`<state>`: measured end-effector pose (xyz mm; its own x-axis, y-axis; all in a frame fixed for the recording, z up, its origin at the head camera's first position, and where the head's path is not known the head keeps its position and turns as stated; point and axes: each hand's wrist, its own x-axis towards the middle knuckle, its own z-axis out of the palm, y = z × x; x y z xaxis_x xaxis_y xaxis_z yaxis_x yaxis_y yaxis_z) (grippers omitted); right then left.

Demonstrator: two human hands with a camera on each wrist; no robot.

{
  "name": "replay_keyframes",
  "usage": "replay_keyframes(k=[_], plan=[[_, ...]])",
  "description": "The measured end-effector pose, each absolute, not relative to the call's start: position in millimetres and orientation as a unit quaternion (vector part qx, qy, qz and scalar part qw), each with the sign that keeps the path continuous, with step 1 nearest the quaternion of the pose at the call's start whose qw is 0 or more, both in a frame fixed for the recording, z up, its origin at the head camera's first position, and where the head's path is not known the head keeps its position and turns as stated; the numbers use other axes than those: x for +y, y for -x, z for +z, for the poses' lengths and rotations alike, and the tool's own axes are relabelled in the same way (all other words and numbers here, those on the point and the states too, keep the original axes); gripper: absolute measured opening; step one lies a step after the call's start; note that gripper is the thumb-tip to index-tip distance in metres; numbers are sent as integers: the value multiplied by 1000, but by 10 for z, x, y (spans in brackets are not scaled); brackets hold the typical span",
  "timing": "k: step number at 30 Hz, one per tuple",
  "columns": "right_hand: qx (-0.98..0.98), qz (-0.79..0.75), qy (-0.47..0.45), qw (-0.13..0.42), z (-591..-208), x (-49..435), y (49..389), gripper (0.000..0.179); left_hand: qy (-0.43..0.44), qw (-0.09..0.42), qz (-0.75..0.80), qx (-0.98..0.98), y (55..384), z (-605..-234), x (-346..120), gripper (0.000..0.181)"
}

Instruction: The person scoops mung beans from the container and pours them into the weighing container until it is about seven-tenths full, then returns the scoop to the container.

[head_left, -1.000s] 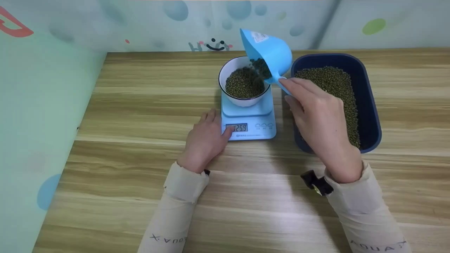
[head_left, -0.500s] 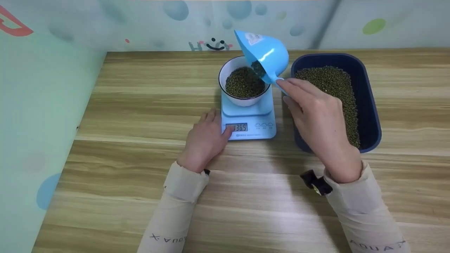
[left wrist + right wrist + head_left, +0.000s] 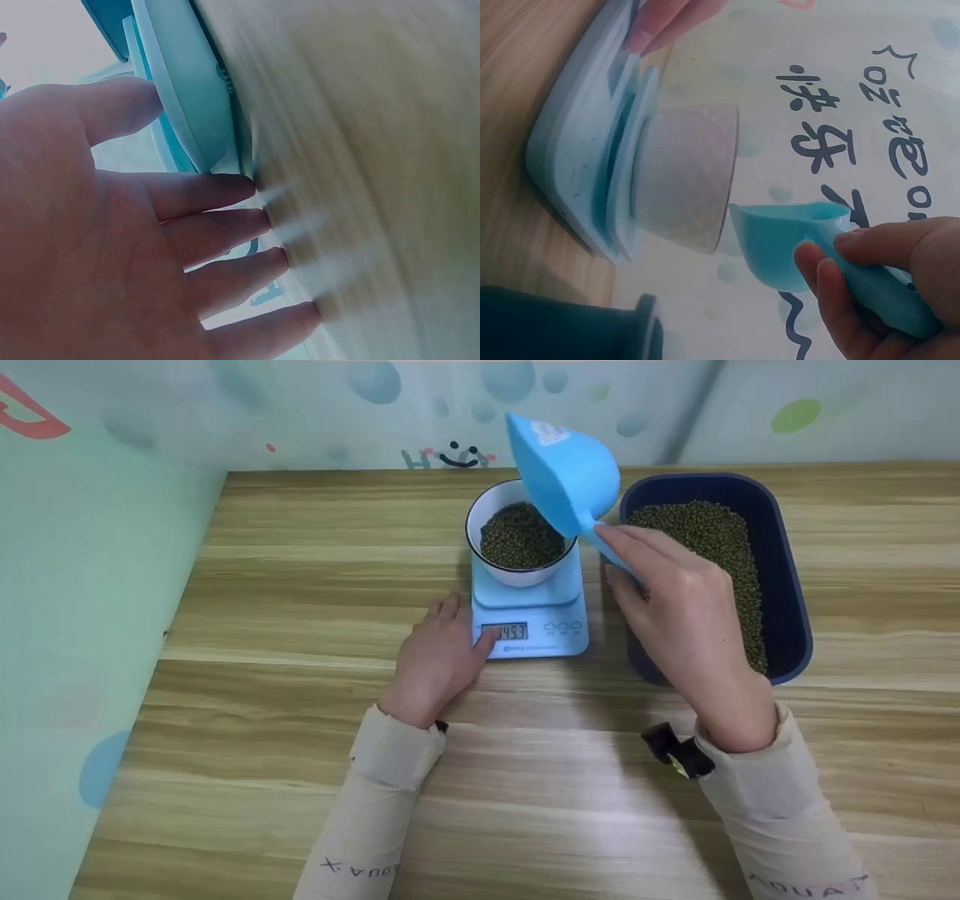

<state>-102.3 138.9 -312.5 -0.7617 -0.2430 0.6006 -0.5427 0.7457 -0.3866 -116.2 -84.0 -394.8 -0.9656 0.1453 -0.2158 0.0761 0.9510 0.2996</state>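
head: upper centre, blue scoop (image 3: 585, 472) tipped over white bowl (image 3: 525, 577) of mung beans (image 3: 517, 544), bowl set on pale-blue kitchen scale (image 3: 555, 641). right hand (image 3: 686, 607), right of centre, grasps the scoop; scoop head just beyond the fingertips, up and left. left hand (image 3: 439, 656), centre, grips nothing, thumb over the display (image 3: 512, 631). navy tub (image 3: 787, 592), upper right, also holds beans.

left wrist: fingers straight, spread, tips at the tabletop (image 3: 375, 135); thumb against scale, upper left.

right wrist: lower right, scoop's handle (image 3: 889, 304) between thumb and curled fingers; scoop's lip by bowl rim, contact unclear.
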Motion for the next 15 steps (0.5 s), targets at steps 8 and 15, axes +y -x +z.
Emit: replay_keyframes(k=[8,15], plan=[[-899,306,-158,271,-2965,1652,946,44,-56,133,144,979,1167,-3954,-820,66],[-908,330,-42,254,-2881,2148,879,39,-58,133,140,979,1170,-3965,-819,66]])
